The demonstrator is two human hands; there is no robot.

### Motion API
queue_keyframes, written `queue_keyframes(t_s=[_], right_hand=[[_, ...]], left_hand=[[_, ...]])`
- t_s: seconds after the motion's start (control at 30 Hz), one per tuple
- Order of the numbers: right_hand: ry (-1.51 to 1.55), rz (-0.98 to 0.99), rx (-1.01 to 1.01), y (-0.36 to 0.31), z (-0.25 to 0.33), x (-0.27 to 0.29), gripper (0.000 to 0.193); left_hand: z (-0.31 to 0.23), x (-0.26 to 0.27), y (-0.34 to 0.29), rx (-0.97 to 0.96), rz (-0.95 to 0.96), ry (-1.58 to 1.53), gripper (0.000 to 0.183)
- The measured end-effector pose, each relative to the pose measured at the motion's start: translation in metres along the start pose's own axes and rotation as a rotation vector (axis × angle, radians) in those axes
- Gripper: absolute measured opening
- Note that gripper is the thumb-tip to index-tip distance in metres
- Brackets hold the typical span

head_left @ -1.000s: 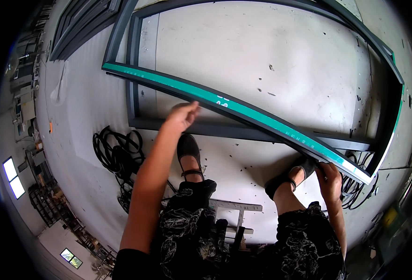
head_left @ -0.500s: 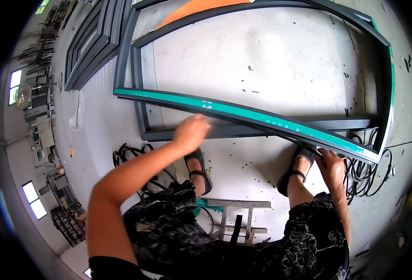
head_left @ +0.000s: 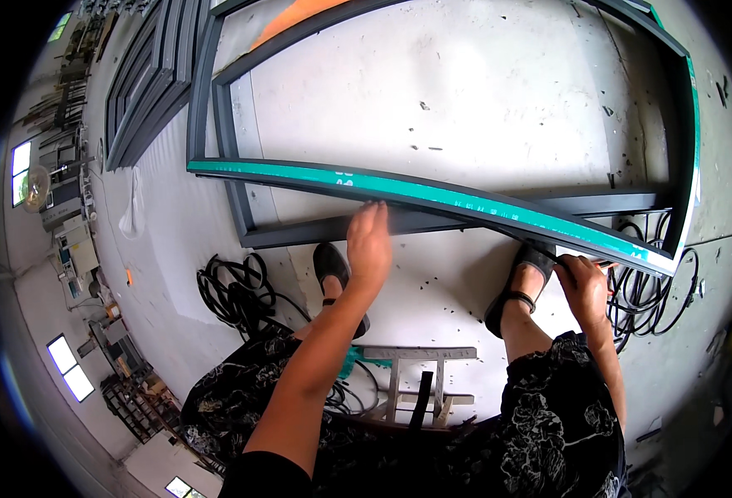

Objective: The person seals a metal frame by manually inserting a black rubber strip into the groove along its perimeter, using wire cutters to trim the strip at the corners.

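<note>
A dark grey window frame (head_left: pixel 439 192) with green protective film along its bar lies slanted across another grey frame (head_left: pixel 300 233). My left hand (head_left: pixel 369 249) is at the near edge of the upper frame, its fingers drawn together, fingertips up against the bar and slightly blurred; what they pinch, if anything, is hidden. A thin black strip (head_left: pixel 511 236), which looks like a rubber seal, runs below the bar toward the right. Close to the frame's right corner, my right hand (head_left: pixel 583 290) has its fingers closed on this strip.
Black cable coils lie on the floor at left (head_left: pixel 237 290) and right (head_left: pixel 636 303). A small stool (head_left: pixel 420 353) stands between my legs, near my shoes. More grey frames (head_left: pixel 154 83) lean stacked at the far left. An orange sheet (head_left: pixel 295 18) lies at the back.
My left hand has moved right along the bar, and its forearm has swung inward. The right hand stays by the right corner with the strip. The view has shifted slightly.
</note>
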State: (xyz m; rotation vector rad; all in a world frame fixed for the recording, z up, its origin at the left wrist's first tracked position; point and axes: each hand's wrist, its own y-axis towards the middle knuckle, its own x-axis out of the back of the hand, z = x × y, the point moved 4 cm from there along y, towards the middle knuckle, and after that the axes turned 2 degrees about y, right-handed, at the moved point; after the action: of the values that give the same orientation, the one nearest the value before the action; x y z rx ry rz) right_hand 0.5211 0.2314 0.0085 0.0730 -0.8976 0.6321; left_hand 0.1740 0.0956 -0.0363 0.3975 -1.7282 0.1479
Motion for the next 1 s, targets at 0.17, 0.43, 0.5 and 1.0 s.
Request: queue_keyframes(t_s=[0.17, 0.43, 0.5, 1.0], right_hand=[[-0.014, 0.002, -0.01, -0.002, -0.004, -0.003, 0.014], [0.002, 0.009, 0.01, 0.001, 0.002, 0.001, 0.013], [-0.016, 0.003, -0.002, 0.001, -0.005, -0.002, 0.013], [0.022, 0.025, -0.021, -0.012, -0.017, 0.002, 0.014]], left_hand=[[-0.002, -0.005, -0.002, -0.041, 0.033, 0.061, 0.03], [-0.029, -0.011, -0.007, 0.03, 0.014, 0.09, 0.032], [-0.031, -0.013, -0.005, -0.046, -0.005, 0.119, 0.033], [-0.063, -0.021, -0.015, 0.03, 0.039, 0.109, 0.044]])
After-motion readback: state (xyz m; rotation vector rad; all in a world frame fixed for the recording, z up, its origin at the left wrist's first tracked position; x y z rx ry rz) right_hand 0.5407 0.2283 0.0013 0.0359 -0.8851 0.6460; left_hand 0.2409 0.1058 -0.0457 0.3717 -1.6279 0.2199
